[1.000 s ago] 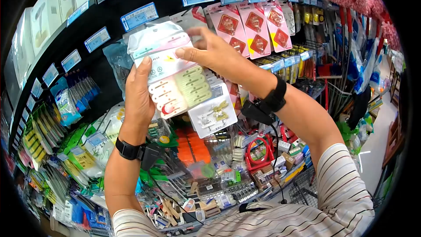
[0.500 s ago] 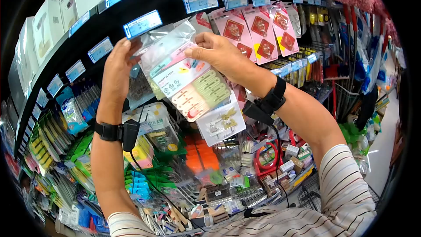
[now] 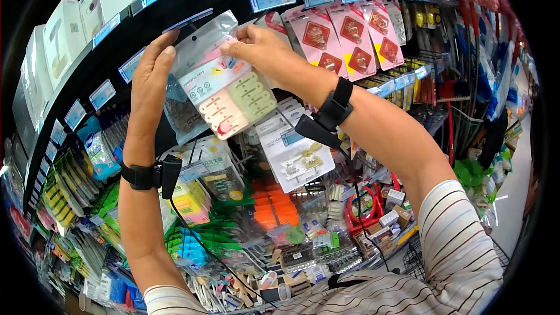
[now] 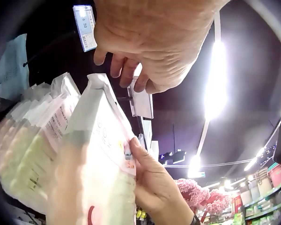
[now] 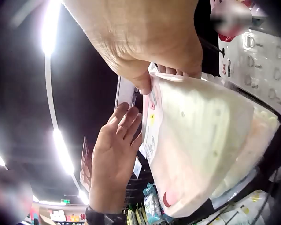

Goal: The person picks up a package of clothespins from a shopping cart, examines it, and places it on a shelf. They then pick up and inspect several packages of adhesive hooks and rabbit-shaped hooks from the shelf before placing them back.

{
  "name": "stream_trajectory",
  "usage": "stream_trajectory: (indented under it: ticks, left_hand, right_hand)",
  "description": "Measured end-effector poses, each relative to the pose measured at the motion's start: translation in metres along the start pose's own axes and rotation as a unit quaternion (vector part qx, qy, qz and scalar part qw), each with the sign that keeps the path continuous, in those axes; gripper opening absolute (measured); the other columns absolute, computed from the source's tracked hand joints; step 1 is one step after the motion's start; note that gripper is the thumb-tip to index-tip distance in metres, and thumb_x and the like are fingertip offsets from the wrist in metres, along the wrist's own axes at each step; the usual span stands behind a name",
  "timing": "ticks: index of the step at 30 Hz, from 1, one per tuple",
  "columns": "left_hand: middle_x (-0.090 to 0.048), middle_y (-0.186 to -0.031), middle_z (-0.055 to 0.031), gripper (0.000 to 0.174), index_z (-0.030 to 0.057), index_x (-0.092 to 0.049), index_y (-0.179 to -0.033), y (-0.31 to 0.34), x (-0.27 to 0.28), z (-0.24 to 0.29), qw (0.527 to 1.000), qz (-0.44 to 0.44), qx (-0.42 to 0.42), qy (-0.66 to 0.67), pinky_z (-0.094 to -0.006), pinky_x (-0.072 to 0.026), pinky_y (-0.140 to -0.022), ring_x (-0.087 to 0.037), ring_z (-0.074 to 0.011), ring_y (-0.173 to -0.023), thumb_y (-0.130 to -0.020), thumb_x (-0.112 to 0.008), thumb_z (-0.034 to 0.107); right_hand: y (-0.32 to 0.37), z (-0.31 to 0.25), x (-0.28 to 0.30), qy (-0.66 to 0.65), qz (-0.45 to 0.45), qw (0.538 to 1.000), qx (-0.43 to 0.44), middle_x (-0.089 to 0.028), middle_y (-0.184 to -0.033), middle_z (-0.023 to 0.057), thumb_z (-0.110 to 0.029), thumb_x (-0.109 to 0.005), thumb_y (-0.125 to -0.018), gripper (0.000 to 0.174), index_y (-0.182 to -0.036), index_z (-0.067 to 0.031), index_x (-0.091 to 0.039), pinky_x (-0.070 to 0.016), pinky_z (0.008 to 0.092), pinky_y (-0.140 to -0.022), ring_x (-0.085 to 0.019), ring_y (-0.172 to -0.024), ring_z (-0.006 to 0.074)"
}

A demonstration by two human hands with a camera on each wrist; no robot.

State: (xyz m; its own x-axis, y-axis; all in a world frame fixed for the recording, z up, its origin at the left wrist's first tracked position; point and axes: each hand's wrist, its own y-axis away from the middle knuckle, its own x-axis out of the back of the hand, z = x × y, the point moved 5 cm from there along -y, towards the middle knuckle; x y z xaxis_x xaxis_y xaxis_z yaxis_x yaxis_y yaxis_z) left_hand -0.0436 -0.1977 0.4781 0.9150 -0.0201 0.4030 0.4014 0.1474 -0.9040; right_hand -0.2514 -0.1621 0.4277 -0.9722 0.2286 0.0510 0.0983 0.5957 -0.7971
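My right hand pinches the right edge of a clear bag of pastel clothes pegs, thumb in front. The bag hangs tilted below the shelf edge, its pink and green pegs at the bottom. Left of the bag's top, my left hand is raised with its fingers up by a price tag, holding nothing. In the left wrist view, more peg bags hang behind the held one. The right wrist view shows the right thumb on the bag and the left hand beside it.
Pink cards with red hooks hang to the right, and a white card pack hangs below the bag. White boxes stand on the upper shelf. Lower down are orange packs and mixed small goods.
My left hand let go of the bag's left side and moved up and left to the price tag, which has tilted. The bag, in my right hand, shifted up against the hanging goods.
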Motion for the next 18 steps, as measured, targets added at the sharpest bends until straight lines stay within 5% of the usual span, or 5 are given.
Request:
stream_trajectory:
  ticks: [15,18]
  left_hand:
    - [-0.055,-0.139,-0.0180,0.050,-0.0024,-0.050,-0.139,0.000,-0.014,-0.018,0.993,-0.039,0.001,-0.108,-0.0334,-0.0351,-0.110,-0.052,-0.0256,-0.128,-0.100,-0.050,0.029]
    - [-0.055,-0.139,-0.0192,0.051,-0.0025,-0.050,-0.139,0.005,-0.024,-0.027,0.982,-0.024,-0.060,-0.175,-0.0336,-0.0352,-0.110,-0.052,-0.0264,-0.129,-0.099,-0.054,0.029]
  right_hand:
    - [-0.014,0.029,0.001,0.019,0.045,0.998,-0.030,-0.066,-0.100,0.0146,-0.030,-0.070,-0.090,0.048,-0.117,0.0074,-0.059,-0.0515,0.0301,-0.079,-0.064,-0.089,0.0184]
    - [-0.017,0.032,0.005,0.074,0.076,0.994,-0.011,-0.067,-0.099,0.0156,-0.029,-0.071,-0.089,0.047,-0.115,0.0071,-0.059,-0.0521,0.0326,-0.078,-0.064,-0.088,0.0204]
